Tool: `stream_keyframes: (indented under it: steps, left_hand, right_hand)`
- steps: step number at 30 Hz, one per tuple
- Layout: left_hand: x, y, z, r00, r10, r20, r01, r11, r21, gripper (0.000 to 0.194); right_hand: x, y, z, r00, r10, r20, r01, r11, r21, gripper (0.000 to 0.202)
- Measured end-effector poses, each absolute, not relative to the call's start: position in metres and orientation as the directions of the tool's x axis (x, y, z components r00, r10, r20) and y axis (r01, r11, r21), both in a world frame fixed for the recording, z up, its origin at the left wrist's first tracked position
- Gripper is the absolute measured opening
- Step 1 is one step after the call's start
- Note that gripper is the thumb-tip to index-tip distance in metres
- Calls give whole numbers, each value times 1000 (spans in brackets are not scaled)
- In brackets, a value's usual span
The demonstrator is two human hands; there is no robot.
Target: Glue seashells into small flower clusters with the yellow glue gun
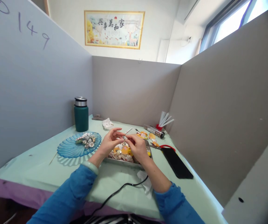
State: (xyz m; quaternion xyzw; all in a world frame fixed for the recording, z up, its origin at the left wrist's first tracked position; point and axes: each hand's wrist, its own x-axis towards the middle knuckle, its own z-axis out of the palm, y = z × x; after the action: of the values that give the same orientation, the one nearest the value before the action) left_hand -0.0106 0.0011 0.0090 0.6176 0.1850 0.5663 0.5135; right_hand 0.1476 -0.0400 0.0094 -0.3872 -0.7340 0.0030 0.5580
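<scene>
My left hand (110, 141) and my right hand (137, 147) meet over a metal tray (122, 163), fingertips pinched together. Between them is a small pale piece with a thin white stick (128, 131) pointing up and to the right; its exact kind is too small to make out. Beneath the hands, the tray holds a heap of small white, yellow and orange decorative pieces (122, 154), partly hidden by my fingers. To the left, a blue scalloped glass plate (66, 148) carries a cluster of small whitish and grey pieces (88, 140).
A green bottle (81, 116) stands behind the plate. On the right lie a black phone (177, 163), red-handled scissors (167, 146), a clear tube (156, 131) and white sticks in a red holder (159, 127). A black cable (124, 185) crosses the front; grey partitions (134, 90) surround the table.
</scene>
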Motion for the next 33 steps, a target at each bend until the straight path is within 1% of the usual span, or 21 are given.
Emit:
stream_keyframes:
  steps: [4,10,17,25,30,33]
  left_hand:
    - [-9,-1,11,273,813,514,-365,-407,838,54]
    - [-8,1,8,283,804,523,-356,-418,836,55]
    - [-9,0,8,293,817,496,-359,-387,849,54]
    - [-10,-3,11,300,824,481,-365,-367,856,52]
    - [-10,-4,12,319,824,469,-379,-343,860,51]
    - [-10,-4,12,310,828,467,-384,-341,858,52]
  right_hand:
    - [147,-40,7,-88,581,809,583,688,-431,20]
    - [147,-41,6,-113,556,823,632,680,-372,13]
    - [147,-38,4,-83,576,813,588,687,-427,7]
    - [148,-39,5,-69,577,814,578,688,-439,9]
    - [148,-40,7,-42,590,806,541,692,-478,9]
    - [147,-40,7,-43,584,811,551,691,-468,9]
